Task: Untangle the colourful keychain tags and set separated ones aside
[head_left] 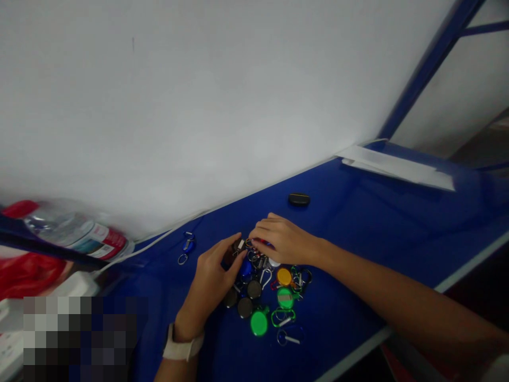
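My left hand (217, 269), with a pale watch strap at the wrist, has its thumb and fingers closed around a black badge reel (229, 257) with a light metal clip. Close beside it, my right hand (280, 240) is bent over the upper end of the pile, fingers curled by a metal ring (249, 243); whatever is between them is hidden. Below both hands lie several badge reels with rings and carabiners: a green reel (259, 323), another green one with its clip up (285, 298), a yellow reel (283, 276) and dark round ones (245, 307).
A blue key reel (188, 245) lies apart on the blue tabletop (334, 318). Behind the hands sits a small black case (299, 199). White papers (397, 167) rest at the right. A plastic bottle (79, 233) and white power strip (77, 289) are on the left, with a cable along the wall.
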Demonstrator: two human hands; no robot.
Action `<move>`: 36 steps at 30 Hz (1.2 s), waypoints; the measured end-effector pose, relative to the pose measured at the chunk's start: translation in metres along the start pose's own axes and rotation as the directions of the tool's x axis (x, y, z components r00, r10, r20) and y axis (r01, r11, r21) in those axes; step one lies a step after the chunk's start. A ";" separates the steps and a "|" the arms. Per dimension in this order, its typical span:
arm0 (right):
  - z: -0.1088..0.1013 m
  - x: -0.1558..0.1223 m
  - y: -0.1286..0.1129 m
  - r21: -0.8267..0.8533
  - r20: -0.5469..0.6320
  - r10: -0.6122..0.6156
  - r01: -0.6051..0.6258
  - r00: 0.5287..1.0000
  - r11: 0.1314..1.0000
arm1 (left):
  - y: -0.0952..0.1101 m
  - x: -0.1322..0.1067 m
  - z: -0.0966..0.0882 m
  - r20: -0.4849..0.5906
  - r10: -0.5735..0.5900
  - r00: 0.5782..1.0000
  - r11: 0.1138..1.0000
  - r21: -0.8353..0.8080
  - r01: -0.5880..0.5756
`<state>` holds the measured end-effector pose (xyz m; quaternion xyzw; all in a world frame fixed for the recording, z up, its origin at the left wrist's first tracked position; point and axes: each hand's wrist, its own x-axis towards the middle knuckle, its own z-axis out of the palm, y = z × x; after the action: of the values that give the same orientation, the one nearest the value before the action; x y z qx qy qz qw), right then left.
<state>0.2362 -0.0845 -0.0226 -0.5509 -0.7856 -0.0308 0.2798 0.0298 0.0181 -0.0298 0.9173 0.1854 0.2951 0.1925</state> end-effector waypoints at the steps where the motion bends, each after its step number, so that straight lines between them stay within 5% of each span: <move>1: -0.001 0.000 0.001 -0.013 0.015 0.014 -0.014 1.000 1.000 | -0.001 0.000 0.000 -0.010 0.005 1.000 1.000 0.016 -0.005; 10: -0.010 -0.001 0.013 -0.048 0.190 0.145 -0.139 0.971 0.989 | -0.008 0.002 0.001 -0.045 0.037 0.998 0.999 0.024 -0.036; 20: -0.006 0.001 -0.003 0.139 0.252 0.011 -0.048 0.968 0.989 | 0.000 -0.002 0.004 -0.022 -0.001 1.000 0.999 -0.052 0.000; 36: -0.004 0.004 -0.008 0.128 0.361 0.126 -0.183 0.924 0.975 | 0.003 -0.004 0.009 0.028 0.044 0.999 0.990 -0.132 -0.040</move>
<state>0.2302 -0.0858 -0.0154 -0.5840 -0.7767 0.1530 0.1798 0.0323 0.0116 -0.0372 0.9108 0.1433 0.2964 0.2493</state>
